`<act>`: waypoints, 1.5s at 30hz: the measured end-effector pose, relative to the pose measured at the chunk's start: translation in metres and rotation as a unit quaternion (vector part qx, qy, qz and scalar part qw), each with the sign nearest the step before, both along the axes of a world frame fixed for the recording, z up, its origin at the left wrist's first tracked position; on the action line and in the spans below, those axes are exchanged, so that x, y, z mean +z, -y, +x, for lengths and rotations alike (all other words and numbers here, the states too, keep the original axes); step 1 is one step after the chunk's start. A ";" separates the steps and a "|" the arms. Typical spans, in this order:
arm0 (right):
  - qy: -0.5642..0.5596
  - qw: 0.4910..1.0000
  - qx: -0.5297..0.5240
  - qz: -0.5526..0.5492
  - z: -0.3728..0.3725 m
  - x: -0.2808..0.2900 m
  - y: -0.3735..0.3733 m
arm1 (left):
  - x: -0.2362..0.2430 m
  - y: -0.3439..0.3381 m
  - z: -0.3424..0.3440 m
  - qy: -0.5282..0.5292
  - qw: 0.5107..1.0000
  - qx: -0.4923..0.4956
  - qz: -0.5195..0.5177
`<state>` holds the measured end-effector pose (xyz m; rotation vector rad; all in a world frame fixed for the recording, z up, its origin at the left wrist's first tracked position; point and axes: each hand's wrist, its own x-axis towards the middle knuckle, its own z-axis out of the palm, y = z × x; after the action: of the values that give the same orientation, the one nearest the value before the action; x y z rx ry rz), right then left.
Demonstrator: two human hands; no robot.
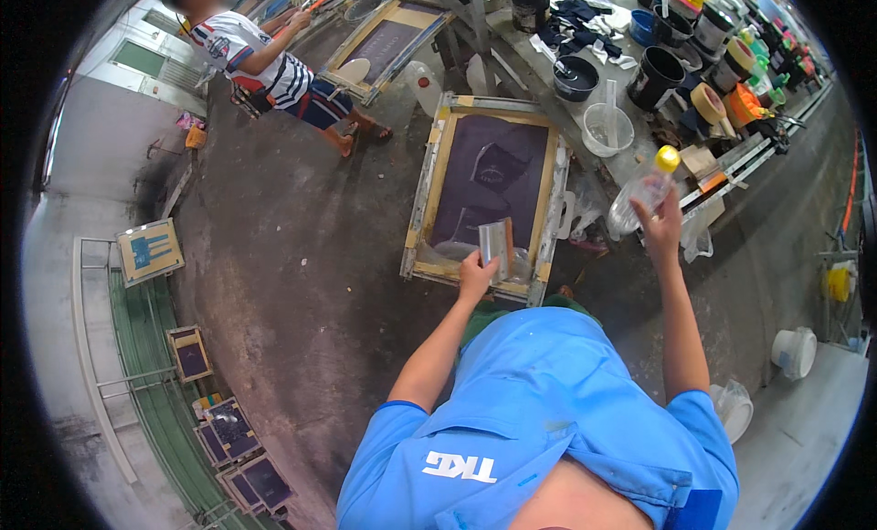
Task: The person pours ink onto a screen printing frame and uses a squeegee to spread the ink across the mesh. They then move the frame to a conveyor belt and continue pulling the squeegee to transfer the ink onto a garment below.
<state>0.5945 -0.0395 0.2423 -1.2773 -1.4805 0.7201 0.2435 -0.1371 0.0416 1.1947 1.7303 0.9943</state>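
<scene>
My left hand [476,276] is closed around a squeegee [494,244] with a metal holder and an orange-brown edge, above the near end of a screen-printing frame [432,185]. Dark purple mesh [461,155] with pale outlined shapes fills that frame, and its borders are covered in yellowish tape. Out to the right, my right hand [663,230] grips a clear plastic bottle [632,204] with a yellow cap, tilted beside the cluttered bench. The bottle looks mostly transparent; whether liquid is inside I cannot tell.
On the bench [548,78] stand black buckets [655,77], a clear tub [607,132], dark rags [585,23] and tape rolls [706,103]. A person [265,59] works at another screen frame [379,46], far left. Several framed screens [230,427] lean along the left wall.
</scene>
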 end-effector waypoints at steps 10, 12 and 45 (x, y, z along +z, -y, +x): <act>0.381 0.844 0.309 -0.216 -0.056 -0.057 0.058 | 0.016 -0.018 -0.113 -0.098 0.988 0.116 0.030; 0.464 0.783 0.340 -0.234 -0.066 -0.080 0.053 | 0.020 -0.021 -0.115 -0.057 0.987 0.139 0.063; 0.142 0.963 0.162 -0.161 -0.021 -0.021 0.056 | 0.028 -0.019 -0.001 -0.054 0.998 0.002 0.024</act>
<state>0.5731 -0.0952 0.2209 -1.4417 -1.8916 1.0604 0.2424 -0.1179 0.0695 1.2963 1.8032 0.9946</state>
